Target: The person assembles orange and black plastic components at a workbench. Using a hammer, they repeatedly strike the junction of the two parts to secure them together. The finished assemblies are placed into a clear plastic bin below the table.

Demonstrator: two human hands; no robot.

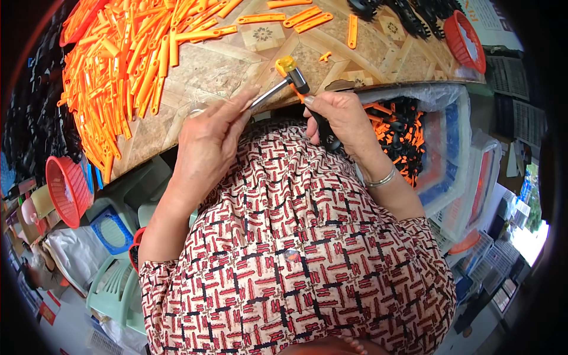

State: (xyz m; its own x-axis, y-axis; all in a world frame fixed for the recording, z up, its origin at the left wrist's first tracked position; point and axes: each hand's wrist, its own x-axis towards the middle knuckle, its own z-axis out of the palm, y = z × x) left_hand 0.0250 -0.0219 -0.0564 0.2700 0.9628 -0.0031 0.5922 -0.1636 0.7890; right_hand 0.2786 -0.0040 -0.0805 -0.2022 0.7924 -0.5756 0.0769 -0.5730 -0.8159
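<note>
Gripping 1 curved black plastic piece with an orange end, my right hand is holding it tilted beside the patterned tabletop; my left hand is clasping a steel-shafted hammer with a yellow-and-black head. Any slip or glancing blow could be catching my right thumb, sitting so near. Beyond, 1 plastic-lined tub is holding loose orange and black pieces; 1 red lattice basket is containing something pale, unclear.
</note>
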